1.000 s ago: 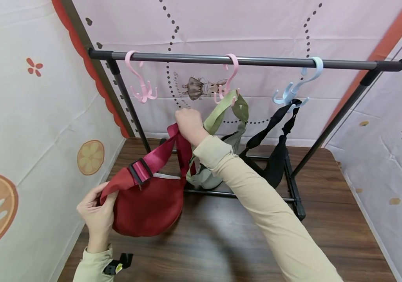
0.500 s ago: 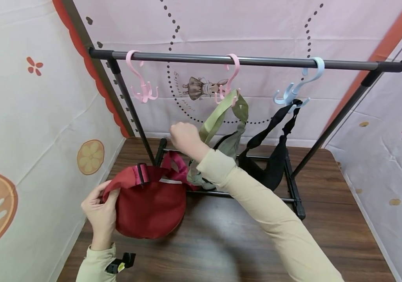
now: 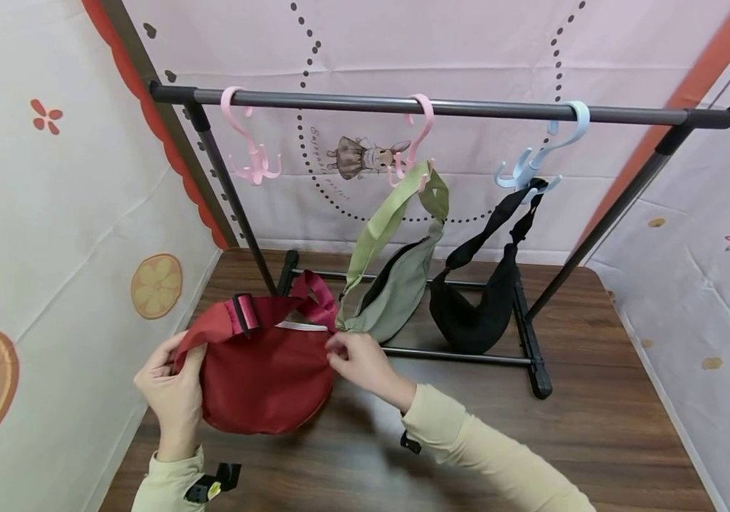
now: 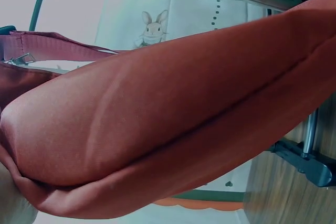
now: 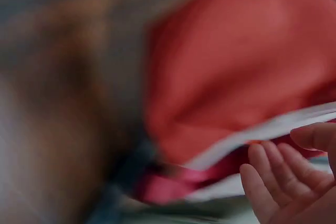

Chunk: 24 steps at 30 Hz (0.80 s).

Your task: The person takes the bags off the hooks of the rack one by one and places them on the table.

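Note:
A red sling bag [image 3: 269, 387] with a magenta strap [image 3: 319, 302] and a black buckle [image 3: 245, 314] is in front of the rack's left side. My left hand [image 3: 173, 387] pinches its left end between thumb and fingers. The strap lies slack in a loop behind the bag. At the bag's right end is my right hand [image 3: 365, 363], its fingertips beside the white zipper. In the right wrist view the fingers [image 5: 286, 174] are loosely extended along that zipper. The bag's red body [image 4: 173, 108] fills most of the left wrist view, hiding the left fingers.
A black rack bar [image 3: 339, 104] carries two pink hooks, the left pink hook [image 3: 256, 160] bare. A green sling bag [image 3: 400, 288] hangs from the middle pink hook [image 3: 418, 146], a black bag [image 3: 480, 316] from the blue hook [image 3: 525, 168]. The rack's base stands on the wooden table [image 3: 602, 405].
My right hand has released the raised strap, which dropped behind the bag. It then came down to the bag's right end. My left hand keeps its hold, almost in place.

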Each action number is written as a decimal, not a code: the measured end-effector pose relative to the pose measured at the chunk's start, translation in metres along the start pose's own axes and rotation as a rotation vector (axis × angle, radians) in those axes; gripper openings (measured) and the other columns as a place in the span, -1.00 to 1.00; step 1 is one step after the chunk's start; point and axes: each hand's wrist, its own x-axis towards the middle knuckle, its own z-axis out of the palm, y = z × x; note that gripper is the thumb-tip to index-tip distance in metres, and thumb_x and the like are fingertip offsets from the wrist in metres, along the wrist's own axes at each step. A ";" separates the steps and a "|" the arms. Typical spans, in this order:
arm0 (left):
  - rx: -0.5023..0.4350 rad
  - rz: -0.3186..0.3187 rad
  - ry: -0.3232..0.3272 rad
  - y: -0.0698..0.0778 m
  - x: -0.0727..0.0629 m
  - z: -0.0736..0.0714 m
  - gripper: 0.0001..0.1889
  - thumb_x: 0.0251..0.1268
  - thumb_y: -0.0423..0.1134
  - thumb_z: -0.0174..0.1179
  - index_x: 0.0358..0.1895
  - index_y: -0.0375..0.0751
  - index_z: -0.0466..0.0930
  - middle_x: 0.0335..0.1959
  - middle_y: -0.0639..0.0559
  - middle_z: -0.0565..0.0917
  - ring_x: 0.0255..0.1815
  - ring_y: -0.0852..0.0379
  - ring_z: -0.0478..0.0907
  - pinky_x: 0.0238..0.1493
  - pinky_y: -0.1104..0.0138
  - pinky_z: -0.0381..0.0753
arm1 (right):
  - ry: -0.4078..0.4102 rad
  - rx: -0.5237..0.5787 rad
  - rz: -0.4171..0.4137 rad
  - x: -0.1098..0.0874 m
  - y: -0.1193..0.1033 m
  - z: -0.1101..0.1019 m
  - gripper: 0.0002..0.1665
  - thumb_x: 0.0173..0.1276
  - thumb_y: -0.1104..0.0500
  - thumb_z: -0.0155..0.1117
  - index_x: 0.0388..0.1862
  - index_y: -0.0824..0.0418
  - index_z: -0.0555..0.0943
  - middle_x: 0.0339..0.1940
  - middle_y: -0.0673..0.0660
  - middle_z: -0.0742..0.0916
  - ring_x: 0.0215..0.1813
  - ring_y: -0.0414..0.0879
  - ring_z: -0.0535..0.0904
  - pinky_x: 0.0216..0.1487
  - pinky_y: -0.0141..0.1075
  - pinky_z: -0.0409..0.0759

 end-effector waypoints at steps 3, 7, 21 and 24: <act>0.009 0.013 0.003 0.004 -0.001 0.003 -0.88 -0.09 -0.69 0.17 -0.40 -0.62 0.59 -0.59 0.02 0.67 -0.62 0.28 0.55 -0.53 0.56 0.49 | -0.005 0.151 0.187 -0.012 0.023 0.026 -0.71 0.07 0.28 0.23 -0.19 0.36 0.58 -0.43 0.12 0.67 -0.45 -0.18 0.53 -0.39 -0.45 0.45; 0.027 0.020 0.011 -0.002 -0.001 -0.001 -0.87 -0.10 -0.69 0.19 -0.39 -0.62 0.59 -0.58 0.03 0.67 -0.61 0.29 0.55 -0.52 0.57 0.48 | 0.003 0.397 0.451 -0.019 0.041 0.054 -0.46 0.09 0.26 0.23 0.05 0.48 0.41 -0.32 0.25 0.61 -0.37 -0.06 0.51 -0.30 -0.24 0.51; -0.024 -0.037 0.041 -0.009 -0.001 -0.014 -0.85 -0.11 -0.70 0.19 -0.37 -0.62 0.59 -0.58 -0.02 0.67 -0.60 0.25 0.55 -0.51 0.55 0.49 | 0.099 1.007 0.860 -0.011 0.053 0.094 -0.66 0.16 0.40 0.07 -0.05 0.46 0.44 -0.48 0.02 0.57 -0.48 -0.23 0.53 -0.33 -0.33 0.61; 0.020 -0.045 0.061 -0.011 0.000 -0.020 -0.84 -0.10 -0.68 0.20 -0.35 -0.65 0.57 -0.57 -0.02 0.67 -0.59 0.25 0.55 -0.51 0.55 0.49 | 0.151 1.011 0.845 -0.010 0.053 0.094 -0.68 0.12 0.43 0.07 -0.09 0.46 0.46 -0.50 0.02 0.54 -0.51 -0.26 0.48 -0.41 -0.40 0.58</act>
